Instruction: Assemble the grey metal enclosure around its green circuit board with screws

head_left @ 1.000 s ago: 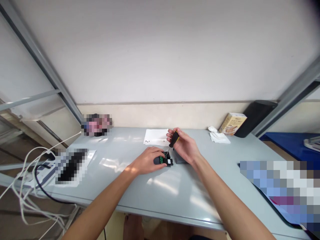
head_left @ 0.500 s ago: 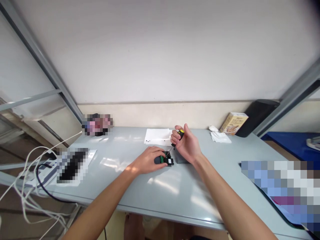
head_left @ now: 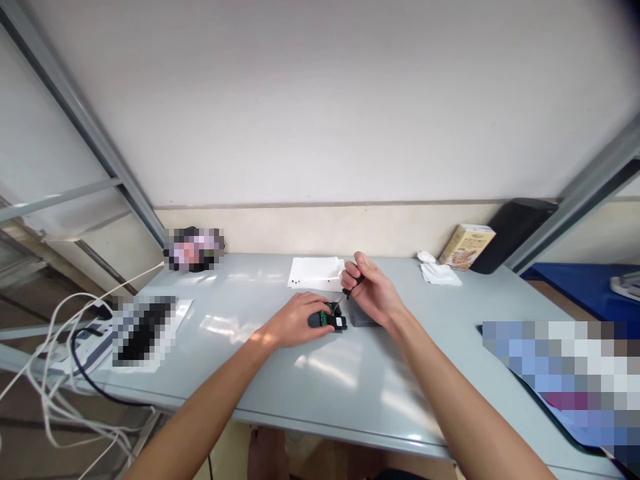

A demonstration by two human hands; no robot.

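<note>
Head view has the left hand (head_left: 300, 321) clamped over an opened black plastic device (head_left: 337, 323) with green circuitry (head_left: 323, 319) on the grey surface (head_left: 320, 393), tiny dark bits (head_left: 295, 281) on white paper (head_left: 315, 269) beyond it, and the right hand (head_left: 371, 285) gripping a black-handled screwdriver (head_left: 349, 291) angled into the device, work seemingly unfinished.

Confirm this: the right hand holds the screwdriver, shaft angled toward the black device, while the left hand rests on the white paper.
Wrong on the left hand: the head view shows it holding the black device, not the white paper. The right hand holds the screwdriver, shaft angled toward the device.
</note>
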